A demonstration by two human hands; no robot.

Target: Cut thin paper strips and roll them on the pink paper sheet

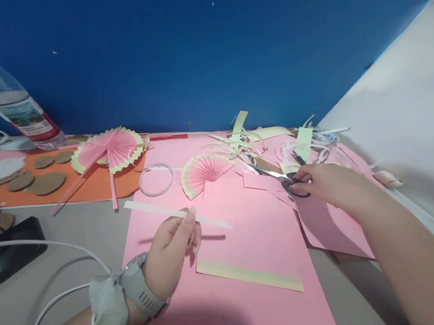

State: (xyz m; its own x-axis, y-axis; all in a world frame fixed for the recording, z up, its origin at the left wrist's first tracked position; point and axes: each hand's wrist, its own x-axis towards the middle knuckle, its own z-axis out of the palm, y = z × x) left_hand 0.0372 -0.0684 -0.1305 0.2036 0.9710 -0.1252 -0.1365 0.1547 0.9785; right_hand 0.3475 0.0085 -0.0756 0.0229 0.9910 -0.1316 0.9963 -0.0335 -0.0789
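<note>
My left hand [175, 246] pinches a narrow whitish strip [154, 208] near its middle, above the pink paper; whether it is paper or tape I cannot tell. At the right, my right hand [320, 183] has its fingers on the black handles of the scissors [296, 186], whose blades point left toward the paper scraps. Between the hands and farther back lies a pleated pink fan [206, 172] with a yellow-green edge. In front of it, a pink sheet [249, 249] carries a yellow and green band [249, 275] along its near edge.
A finished-looking round pleated fan [117, 144] with pink sticks lies on orange paper [127, 183]. Behind it stands a plastic bottle [20, 112]. A tape ring [156, 180], cardboard discs [46, 183], a phone [9, 253], a white cable [67, 248] and paper offcuts [241, 132] lie around. A blue wall [185, 54] rises behind.
</note>
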